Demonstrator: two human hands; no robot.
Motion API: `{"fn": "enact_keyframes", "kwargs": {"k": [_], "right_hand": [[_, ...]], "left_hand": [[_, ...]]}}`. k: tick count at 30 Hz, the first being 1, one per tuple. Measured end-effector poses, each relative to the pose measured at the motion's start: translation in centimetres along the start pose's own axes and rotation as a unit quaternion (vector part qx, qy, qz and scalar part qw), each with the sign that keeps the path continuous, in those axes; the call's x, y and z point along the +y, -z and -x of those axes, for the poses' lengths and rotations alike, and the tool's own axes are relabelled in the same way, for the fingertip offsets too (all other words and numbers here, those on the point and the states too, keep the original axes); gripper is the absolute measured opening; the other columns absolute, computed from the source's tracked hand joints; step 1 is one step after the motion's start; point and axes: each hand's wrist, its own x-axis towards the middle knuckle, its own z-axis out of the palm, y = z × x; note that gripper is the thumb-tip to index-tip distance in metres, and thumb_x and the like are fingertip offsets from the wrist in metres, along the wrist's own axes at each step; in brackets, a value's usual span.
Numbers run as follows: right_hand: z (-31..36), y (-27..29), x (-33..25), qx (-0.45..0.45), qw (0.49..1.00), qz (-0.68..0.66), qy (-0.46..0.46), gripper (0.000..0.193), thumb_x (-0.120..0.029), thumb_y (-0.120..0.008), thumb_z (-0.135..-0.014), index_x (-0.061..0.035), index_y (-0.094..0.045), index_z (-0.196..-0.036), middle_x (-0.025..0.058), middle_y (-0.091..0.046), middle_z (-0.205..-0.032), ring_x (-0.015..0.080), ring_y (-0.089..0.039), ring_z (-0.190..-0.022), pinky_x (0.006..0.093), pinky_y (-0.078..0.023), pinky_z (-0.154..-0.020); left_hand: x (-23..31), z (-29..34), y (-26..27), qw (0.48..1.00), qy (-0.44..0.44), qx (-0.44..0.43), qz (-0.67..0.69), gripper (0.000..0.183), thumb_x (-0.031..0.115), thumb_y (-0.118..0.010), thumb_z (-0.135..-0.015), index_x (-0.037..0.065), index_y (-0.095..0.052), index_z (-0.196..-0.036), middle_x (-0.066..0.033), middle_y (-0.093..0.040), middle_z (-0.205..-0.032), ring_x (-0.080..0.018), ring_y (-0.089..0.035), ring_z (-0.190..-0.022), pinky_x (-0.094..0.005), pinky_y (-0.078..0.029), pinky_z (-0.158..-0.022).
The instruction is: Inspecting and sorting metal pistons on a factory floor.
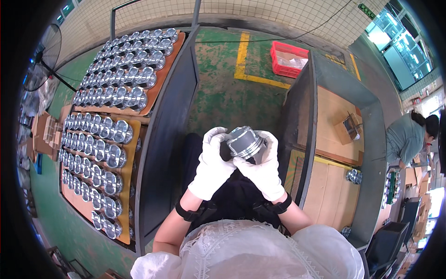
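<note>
Both gloved hands are gripping a shiny metal piston (pixel 245 141) between them, above the lap and in front of the chest. The left hand (pixel 214 160) is wrapping its fingers around the piston's left side, while the right hand (pixel 265 166) is cupping it from below and to the right, with its fingertips curling over the far edge; this two-sided grip is probably keeping the grooved crown tilted up toward the eyes so its surface can be looked over. To the left of the left hand, rows of similar pistons (pixel 109 139) are sitting on brown trays (pixel 134 153), laid out in neat lines and within easy reach. To the right of the right hand, a cardboard-lined bench (pixel 325 186) is holding a few more pistons (pixel 353 176), lying well apart from the grip.
</note>
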Motion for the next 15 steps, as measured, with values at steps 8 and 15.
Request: {"fn": "enact_keyframes", "kwargs": {"k": [8,15], "right_hand": [[-0.1,-0.4,0.7,0.045,0.986,0.117,0.109,0.076,0.001,-0.083,-0.057,-0.0047,-0.04,-0.119,0.015,-0.047,-0.122,0.0269,-0.06,-0.104,0.0359,-0.054,-0.086],[0.1,-0.3,1.2,0.055,0.994,0.091,0.002,0.076,-0.008,-0.086,-0.06,-0.0044,-0.039,-0.12,0.0148,-0.055,-0.113,0.0234,-0.063,-0.097,0.0345,-0.056,-0.082]], "left_hand": [[-0.2,-0.2,-0.5,0.998,-0.033,-0.005,-0.047,0.038,0.003,-0.068,-0.071,0.007,-0.056,-0.107,-0.0167,-0.052,-0.122,-0.0354,-0.064,-0.097,-0.0389,-0.056,-0.078],[-1.3,0.8,-0.7,0.997,0.016,0.024,-0.077,0.031,0.005,-0.067,-0.076,0.009,-0.056,-0.105,-0.0156,-0.054,-0.12,-0.0353,-0.064,-0.094,-0.0399,-0.056,-0.076]]}}
